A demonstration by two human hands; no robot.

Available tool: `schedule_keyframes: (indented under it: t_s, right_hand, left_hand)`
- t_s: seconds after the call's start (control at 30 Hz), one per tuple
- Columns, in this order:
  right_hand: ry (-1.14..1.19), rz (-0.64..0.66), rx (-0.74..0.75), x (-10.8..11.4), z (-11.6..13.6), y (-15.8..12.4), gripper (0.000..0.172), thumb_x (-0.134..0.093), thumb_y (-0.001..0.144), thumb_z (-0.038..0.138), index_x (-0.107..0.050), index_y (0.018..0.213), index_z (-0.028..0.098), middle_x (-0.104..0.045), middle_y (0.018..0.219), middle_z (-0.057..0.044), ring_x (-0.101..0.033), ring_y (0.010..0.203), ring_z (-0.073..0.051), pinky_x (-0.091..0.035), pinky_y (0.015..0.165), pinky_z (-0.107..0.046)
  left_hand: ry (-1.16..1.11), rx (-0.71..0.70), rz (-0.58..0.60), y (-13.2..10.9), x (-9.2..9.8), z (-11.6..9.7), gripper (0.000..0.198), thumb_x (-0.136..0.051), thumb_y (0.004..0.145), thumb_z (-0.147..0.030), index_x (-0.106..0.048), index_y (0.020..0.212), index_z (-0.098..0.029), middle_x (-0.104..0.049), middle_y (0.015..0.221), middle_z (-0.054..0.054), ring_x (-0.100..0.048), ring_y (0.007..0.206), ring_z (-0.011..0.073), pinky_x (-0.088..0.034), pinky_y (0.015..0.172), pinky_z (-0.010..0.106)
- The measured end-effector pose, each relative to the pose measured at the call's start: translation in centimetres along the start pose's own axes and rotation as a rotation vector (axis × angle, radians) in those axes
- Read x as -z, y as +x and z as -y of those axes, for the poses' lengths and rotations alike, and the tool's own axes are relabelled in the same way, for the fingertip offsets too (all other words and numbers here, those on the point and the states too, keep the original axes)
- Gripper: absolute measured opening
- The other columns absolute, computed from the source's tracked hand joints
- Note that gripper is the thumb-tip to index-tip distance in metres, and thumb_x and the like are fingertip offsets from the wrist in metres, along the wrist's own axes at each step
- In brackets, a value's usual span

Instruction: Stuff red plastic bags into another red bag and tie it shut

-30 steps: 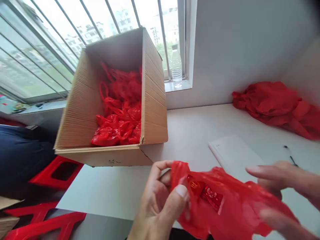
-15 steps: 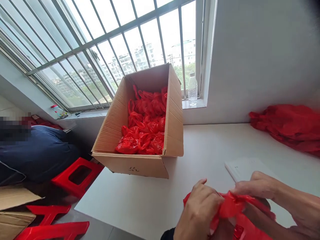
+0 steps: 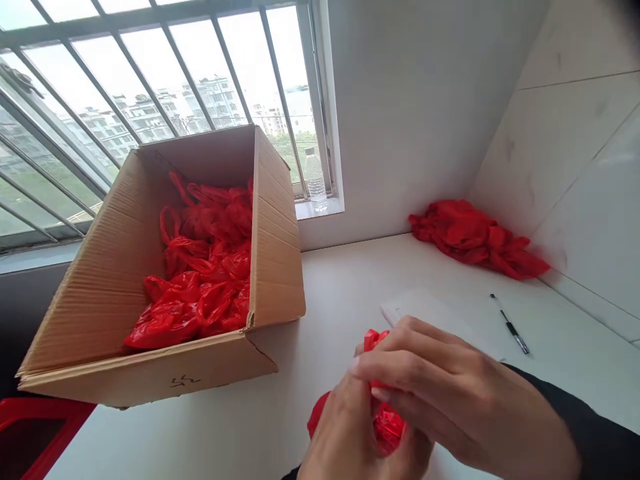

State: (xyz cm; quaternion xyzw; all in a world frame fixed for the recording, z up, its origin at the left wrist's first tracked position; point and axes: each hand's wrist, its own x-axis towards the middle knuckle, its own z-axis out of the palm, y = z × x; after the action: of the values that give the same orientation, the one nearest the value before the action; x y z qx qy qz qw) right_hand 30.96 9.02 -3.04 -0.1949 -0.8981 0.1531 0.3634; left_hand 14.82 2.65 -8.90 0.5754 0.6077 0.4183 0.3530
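Both my hands are closed around a red plastic bag [image 3: 389, 430] above the front of the white table. My left hand [image 3: 345, 427] grips it from the left, and my right hand [image 3: 445, 393] pinches the gathered top with its fingers. Most of the bag is hidden behind the hands; a bit sticks up above the fingers and some shows at the left. To the left stands an open cardboard box [image 3: 277, 247], holding several tied red plastic bags [image 3: 210, 267].
A heap of red bags [image 3: 470, 237] lies at the back right against the wall. A white pad [image 3: 430, 313] and a black pen [image 3: 510, 325] are on the table [image 3: 345, 287]. On the sill stands a clear bottle [image 3: 315, 180]. A red stool [image 3: 45, 427] is at lower left.
The view has turned right, bringing the pen into sight. My hands have come together, and the bag, spread between them before, is now bunched up in them.
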Motion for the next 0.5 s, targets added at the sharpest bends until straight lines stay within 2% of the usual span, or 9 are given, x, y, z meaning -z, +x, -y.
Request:
schedule_keyframes:
  t_s: [0.07,0.1,0.13,0.2,0.27,0.33,0.4,0.5]
  right_hand:
    - [0.023,-0.008,0.017,-0.5,0.0,0.3,0.022,-0.053,0.099,0.024,-0.059,0.12,0.022,-0.069,0.099,0.0,-0.058,0.09,-0.013,-0.052,0.085,-0.026]
    - [0.029,-0.017,-0.009,-0.6,-0.3,0.4,0.025,-0.054,0.099,0.028,-0.059,0.123,0.023,-0.068,0.104,-0.001,-0.058,0.095,-0.014,-0.051,0.089,-0.028]
    - [0.037,-0.02,-0.057,-0.7,-0.7,0.3,0.03,-0.054,0.099,0.031,-0.058,0.127,0.023,-0.066,0.112,-0.002,-0.057,0.101,-0.015,-0.049,0.093,-0.03]
    - [0.085,0.003,-0.167,-0.9,-1.7,0.1,0.036,-0.053,0.1,0.033,-0.054,0.134,0.024,-0.062,0.122,-0.004,-0.054,0.11,-0.016,-0.047,0.097,-0.03]
    - [0.188,0.033,-0.249,-1.2,-2.6,-0.2,0.032,-0.054,0.099,0.033,-0.057,0.13,0.025,-0.064,0.116,-0.002,-0.057,0.106,-0.014,-0.047,0.094,-0.028]
    - [0.296,-0.002,-0.302,-1.7,-3.3,-0.5,0.021,-0.058,0.097,0.033,-0.064,0.116,0.026,-0.065,0.099,0.002,-0.059,0.093,-0.011,-0.048,0.085,-0.025]
    - [0.343,-0.09,-0.331,-2.3,-3.4,-0.8,0.013,-0.062,0.096,0.031,-0.068,0.107,0.028,-0.063,0.089,0.004,-0.058,0.083,-0.009,-0.048,0.078,-0.024]
    - [0.349,-0.19,-0.344,-3.0,-3.1,-1.6,0.013,-0.062,0.095,0.024,-0.068,0.105,0.029,-0.064,0.087,0.005,-0.057,0.083,-0.009,-0.047,0.077,-0.024]
  left_hand:
    - [-0.012,0.123,-0.002,0.1,0.1,-0.9,0.037,-0.069,0.081,-0.052,-0.072,0.108,-0.027,-0.07,0.107,0.009,-0.061,0.099,0.0296,-0.048,0.083,0.037]
    - [-0.07,0.175,0.01,0.5,0.3,-1.4,0.036,-0.065,0.082,-0.058,-0.072,0.092,-0.024,-0.07,0.096,0.008,-0.061,0.09,0.0264,-0.048,0.078,0.035]
    - [-0.151,0.189,0.047,0.9,0.6,-1.7,0.043,-0.061,0.084,-0.063,-0.068,0.079,-0.021,-0.067,0.083,0.006,-0.059,0.078,0.0221,-0.047,0.07,0.032]
    - [-0.312,0.194,0.153,1.8,1.2,-2.0,0.054,-0.057,0.084,-0.071,-0.054,0.066,-0.02,-0.053,0.062,0.0,-0.046,0.056,0.0131,-0.039,0.055,0.026]
    - [-0.417,0.217,0.272,2.5,1.5,-1.6,0.056,-0.056,0.083,-0.072,-0.044,0.063,-0.021,-0.04,0.052,-0.005,-0.032,0.047,0.0087,-0.027,0.047,0.024]
    - [-0.489,0.267,0.341,3.0,1.6,-0.9,0.055,-0.058,0.084,-0.07,-0.044,0.065,-0.021,-0.039,0.05,-0.006,-0.031,0.046,0.0082,-0.025,0.047,0.024]
    - [-0.606,0.338,0.362,3.3,1.6,-0.2,0.05,-0.058,0.086,-0.065,-0.049,0.067,-0.02,-0.047,0.051,-0.003,-0.04,0.046,0.0096,-0.032,0.048,0.024]
    - [-0.824,0.412,0.342,3.8,1.5,0.4,0.041,-0.053,0.093,-0.055,-0.059,0.078,-0.017,-0.059,0.063,0.002,-0.053,0.052,0.0128,-0.043,0.055,0.026]
